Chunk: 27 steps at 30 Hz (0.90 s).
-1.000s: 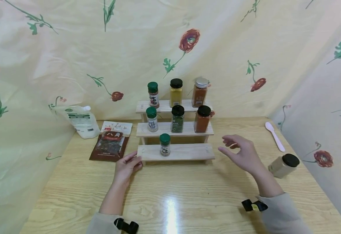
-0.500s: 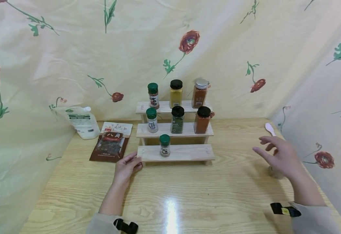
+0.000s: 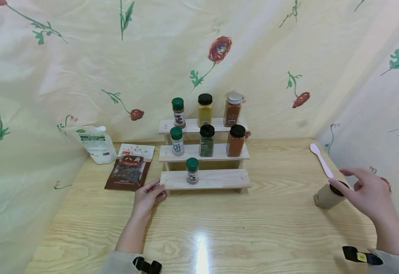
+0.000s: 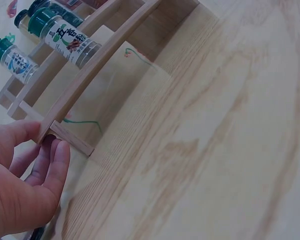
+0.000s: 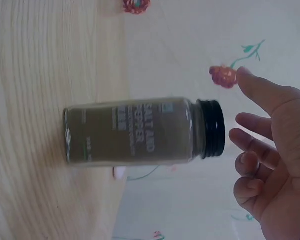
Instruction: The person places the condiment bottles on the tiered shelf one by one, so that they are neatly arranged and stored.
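Observation:
My left hand (image 3: 147, 198) pinches the left end of the wooden tiered spice rack (image 3: 220, 179) at its lowest step, thumb above and fingers curled beneath, as the left wrist view shows. On that step stands a small green-capped spice bottle (image 3: 192, 172). Far to the right, my right hand (image 3: 369, 194) hovers at the black cap of a salt and pepper jar (image 3: 327, 197), its fingers spread and loosely bent. In the right wrist view a gap shows between those fingers and the jar (image 5: 132, 132), which stands upright on the table.
The upper steps carry several spice jars, among them a green one (image 3: 206, 142) and a silver-lidded one (image 3: 232, 110). Left of the rack are a brown star anise packet (image 3: 129, 167) and a white spouted pouch (image 3: 96, 142). A pale spoon (image 3: 321, 160) lies near the right wall.
My right hand has moved right, from beside the rack over to the salt and pepper jar's cap. The left hand has kept its hold on the rack.

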Tool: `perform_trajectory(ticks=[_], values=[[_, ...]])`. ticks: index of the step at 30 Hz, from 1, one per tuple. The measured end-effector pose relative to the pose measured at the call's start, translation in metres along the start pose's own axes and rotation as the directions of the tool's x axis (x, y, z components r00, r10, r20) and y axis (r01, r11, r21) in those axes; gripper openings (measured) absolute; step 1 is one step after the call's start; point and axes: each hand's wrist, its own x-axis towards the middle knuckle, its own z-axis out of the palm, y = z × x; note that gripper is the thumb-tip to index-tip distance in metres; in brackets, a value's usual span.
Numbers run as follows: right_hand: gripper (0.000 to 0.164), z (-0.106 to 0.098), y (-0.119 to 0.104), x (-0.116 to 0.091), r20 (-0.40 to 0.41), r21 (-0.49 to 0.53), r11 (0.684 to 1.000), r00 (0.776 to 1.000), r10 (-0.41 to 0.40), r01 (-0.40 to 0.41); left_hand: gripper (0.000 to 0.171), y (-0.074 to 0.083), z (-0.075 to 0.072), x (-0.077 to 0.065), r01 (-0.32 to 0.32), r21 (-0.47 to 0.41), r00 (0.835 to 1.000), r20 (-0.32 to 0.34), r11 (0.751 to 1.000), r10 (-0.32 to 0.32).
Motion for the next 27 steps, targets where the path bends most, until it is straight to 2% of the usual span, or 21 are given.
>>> perform_trajectory(ticks=[3, 7, 12, 15, 19, 27], values=[[0.048, 0.0, 0.008, -0.003, 0.048, -0.005, 0.999, 0.998, 0.043, -0.043, 0.043, 0.0, 0.0, -0.001, 0.002, -0.001, 1.0, -0.006, 1.0, -0.002], [0.052, 0.003, 0.018, -0.008, 0.159, 0.046, 0.994, 0.983, 0.095, -0.103, 0.043, 0.0, 0.0, -0.001, 0.0, -0.001, 1.0, -0.004, 1.0, 0.0], [0.056, 0.006, 0.027, -0.014, 0.257, 0.081, 0.99, 0.962, 0.092, -0.117, 0.042, -0.001, 0.0, 0.0, -0.003, 0.002, 1.0, 0.003, 1.0, 0.003], [0.057, 0.009, 0.03, -0.015, 0.263, 0.08, 0.991, 0.961, 0.081, -0.106, 0.042, -0.001, -0.001, 0.0, -0.004, -0.002, 1.0, 0.004, 1.0, 0.004], [0.051, 0.013, 0.03, -0.014, 0.222, 0.092, 0.992, 0.973, 0.064, -0.087, 0.042, 0.0, -0.001, -0.001, -0.007, 0.001, 1.0, -0.002, 1.0, 0.007], [0.041, 0.024, 0.015, -0.009, 0.167, 0.162, 0.986, 0.986, 0.002, -0.029, 0.043, 0.0, -0.001, 0.0, -0.018, -0.008, 1.0, 0.005, 1.0, 0.018]])
